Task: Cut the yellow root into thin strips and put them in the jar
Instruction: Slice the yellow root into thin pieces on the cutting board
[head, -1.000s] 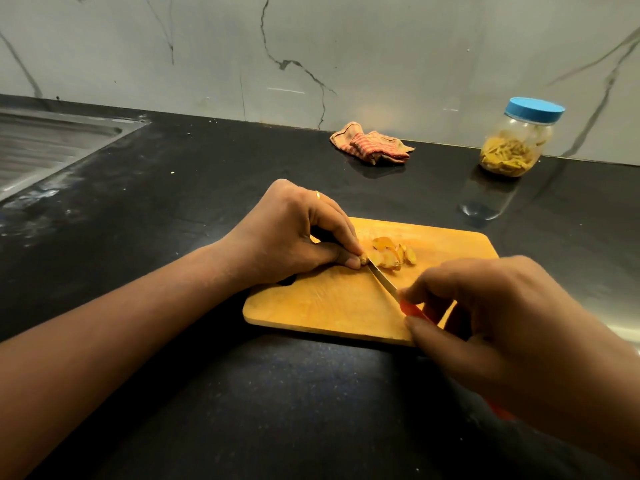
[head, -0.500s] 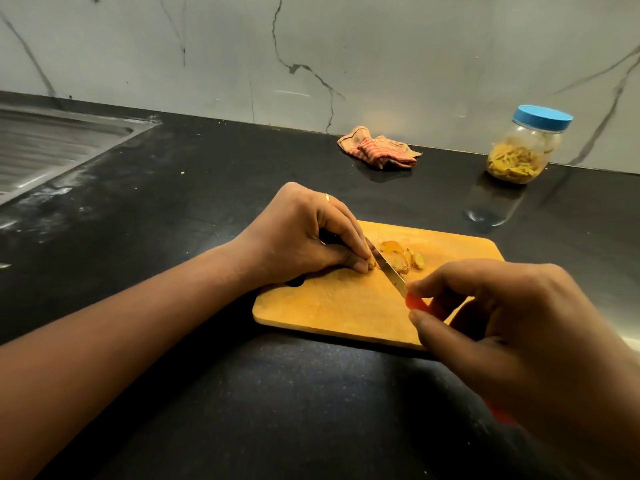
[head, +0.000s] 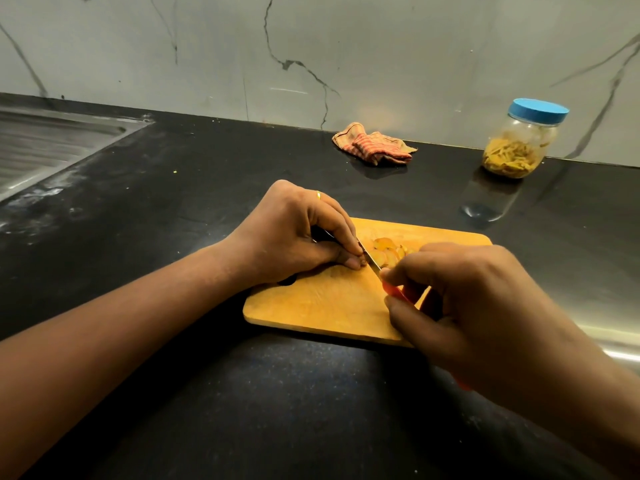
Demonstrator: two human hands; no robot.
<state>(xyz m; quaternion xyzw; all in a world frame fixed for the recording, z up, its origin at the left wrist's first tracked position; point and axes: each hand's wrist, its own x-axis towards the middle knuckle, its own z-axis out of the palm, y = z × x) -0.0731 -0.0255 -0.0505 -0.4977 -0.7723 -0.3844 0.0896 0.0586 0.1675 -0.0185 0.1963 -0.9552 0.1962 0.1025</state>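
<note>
A wooden cutting board lies on the black counter. My left hand pinches the small end of the yellow root against the board; most of the root is hidden under my fingertips. Several cut yellow slices lie just to the right of it. My right hand grips a knife with a red handle, and its blade stands on the root right beside my left fingertips. A clear jar with a blue lid on it, holding yellow strips, stands at the back right by the wall.
A crumpled striped cloth lies by the wall behind the board. A steel sink drainboard takes up the far left. The marble wall closes the back, and a metal edge shows at the right.
My right hand has slid forward along the knife toward the slices, and less of the blade shows. My left hand keeps its pinch on the root.
</note>
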